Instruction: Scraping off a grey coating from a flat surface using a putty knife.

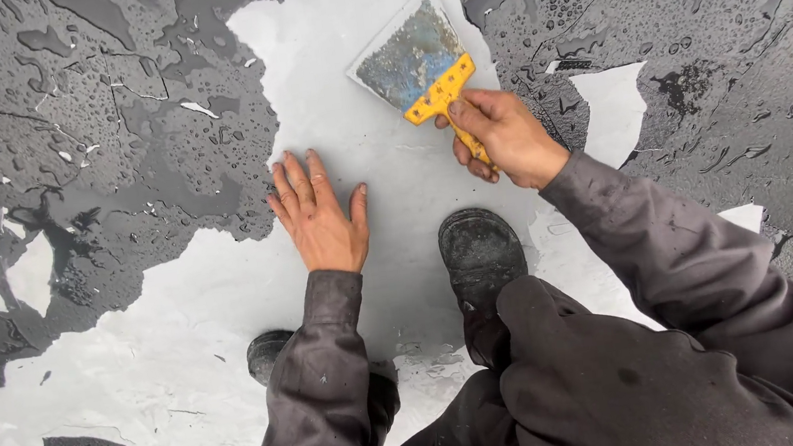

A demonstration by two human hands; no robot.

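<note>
Closest to you are your own knees and dark grey sleeves (683,258), bent low in a crouch that brings both arms within reach of the floor (163,373). Your right boot (481,253) is planted flat on the pale grey patch just behind the hands, and the toe of the other boot (266,353) shows beside your left sleeve, probably to steady you.

Your left hand (318,214) lies open, palm down, fingers spread on the pale patch; it holds nothing and looks to be bracing your weight. Just to its right, your right hand (502,134) is closed around the yellow handle of the scraper (417,64), thumb pressed on top, likely for downward pressure. The wide, stained blade points away from you and lies low against the floor.

Beyond the blade, the dark coating (80,110) is wet, beaded with droplets, with ragged edges around the pale patch.
</note>
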